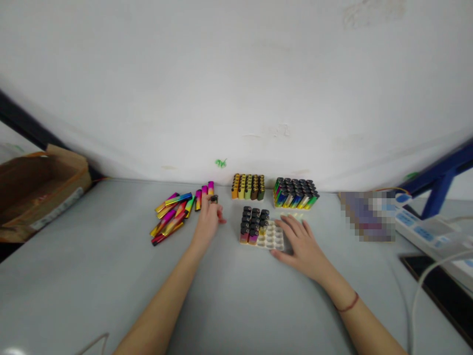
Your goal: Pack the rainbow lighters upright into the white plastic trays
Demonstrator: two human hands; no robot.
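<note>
My left hand (209, 217) is closed around a lighter, whose black top (214, 198) shows at the fingers; its body is mostly hidden. Loose lighters (177, 214) with shiny pink, gold, blue and red bodies lie in a pile to the left of that hand. Several more (204, 190) stand behind it. A white tray (271, 241) with rows of sockets sits in front of my right hand (301, 246), which grips its right edge, thumb at the near corner and fingers at the far one. Black-topped lighters (254, 224) stand upright in its left rows.
By the wall stand two full blocks of lighters, one orange to green (248, 187), the other multicoloured (295, 193). A cardboard box (44, 187) is at far left. Power strips (421, 229), cables and a dark flat panel (439, 291) lie at right, near a blue metal frame (443, 182).
</note>
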